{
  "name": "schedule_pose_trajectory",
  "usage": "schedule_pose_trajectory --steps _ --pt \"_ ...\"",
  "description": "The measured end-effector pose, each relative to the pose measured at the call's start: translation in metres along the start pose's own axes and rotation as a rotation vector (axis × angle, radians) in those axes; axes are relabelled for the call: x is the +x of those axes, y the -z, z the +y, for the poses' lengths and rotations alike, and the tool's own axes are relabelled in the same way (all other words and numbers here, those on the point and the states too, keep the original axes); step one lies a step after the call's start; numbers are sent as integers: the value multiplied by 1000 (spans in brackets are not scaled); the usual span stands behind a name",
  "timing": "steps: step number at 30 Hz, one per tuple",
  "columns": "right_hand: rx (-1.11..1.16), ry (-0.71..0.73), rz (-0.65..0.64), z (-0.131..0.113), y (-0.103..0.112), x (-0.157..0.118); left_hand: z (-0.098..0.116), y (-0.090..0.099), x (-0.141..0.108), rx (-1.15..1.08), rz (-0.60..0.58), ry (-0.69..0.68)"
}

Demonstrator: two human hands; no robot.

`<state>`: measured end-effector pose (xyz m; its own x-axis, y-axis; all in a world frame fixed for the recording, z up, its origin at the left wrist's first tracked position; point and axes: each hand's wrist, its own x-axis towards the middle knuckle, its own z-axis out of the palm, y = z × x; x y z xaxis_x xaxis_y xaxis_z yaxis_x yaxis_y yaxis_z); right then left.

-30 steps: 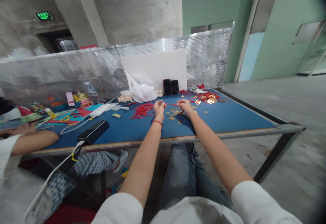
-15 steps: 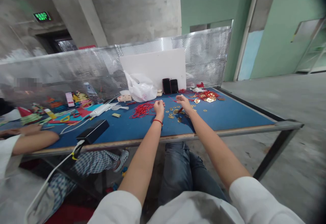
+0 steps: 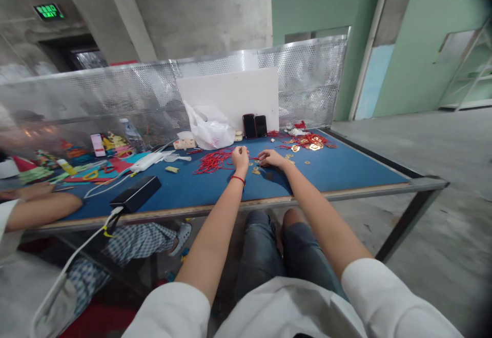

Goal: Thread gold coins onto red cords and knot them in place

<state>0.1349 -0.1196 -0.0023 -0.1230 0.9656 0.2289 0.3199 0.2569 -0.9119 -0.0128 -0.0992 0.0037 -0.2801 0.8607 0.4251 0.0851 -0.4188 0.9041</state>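
Observation:
My left hand [image 3: 240, 157], with a red string bracelet at its wrist, is closed just right of a tangle of red cord [image 3: 212, 161]. Its fingers are pinched together, and a bit of red cord shows beside them. My right hand [image 3: 270, 158] reaches down with bent fingers over small gold coins [image 3: 256, 170] scattered on the blue tabletop [image 3: 184, 186]. What its fingertips touch is hidden beneath them. Farther right lies a pile of gold coin ornaments [image 3: 315, 146] with red cords.
Two dark phones [image 3: 255, 126] lean on a white board [image 3: 246, 92], beside a white plastic bag [image 3: 211, 130]. A black box [image 3: 136, 193], a white power strip [image 3: 144, 162] and coloured paper lie left. Another person's forearm [image 3: 49, 210] rests at the far left.
My right hand has moved down and left onto the coins, its fingers now bent downward. My left hand stays closed near the cord. The view has shifted slightly.

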Motion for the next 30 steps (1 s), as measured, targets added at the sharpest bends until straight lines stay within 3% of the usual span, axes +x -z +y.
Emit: schedule_pose_trajectory --steps 4,8,16,18,23,28,30 --pt "-166 56 85 7 7 3 -2 0 0 44 1 -22" --pt "-294 61 64 15 10 4 -4 0 0 71 -2 -31" --pt "-26 45 -14 2 5 -1 -1 -2 -4 129 -36 -50" --pt "68 -9 84 -1 6 -3 1 -1 -6 171 -48 -75" --pt "257 -247 555 -2 28 2 7 0 -12 232 -79 -111" --pt "265 -207 735 -2 92 9 11 -3 -18 202 -123 -145" --pt "85 -100 828 1 121 5 13 -3 -23 204 -145 -191"
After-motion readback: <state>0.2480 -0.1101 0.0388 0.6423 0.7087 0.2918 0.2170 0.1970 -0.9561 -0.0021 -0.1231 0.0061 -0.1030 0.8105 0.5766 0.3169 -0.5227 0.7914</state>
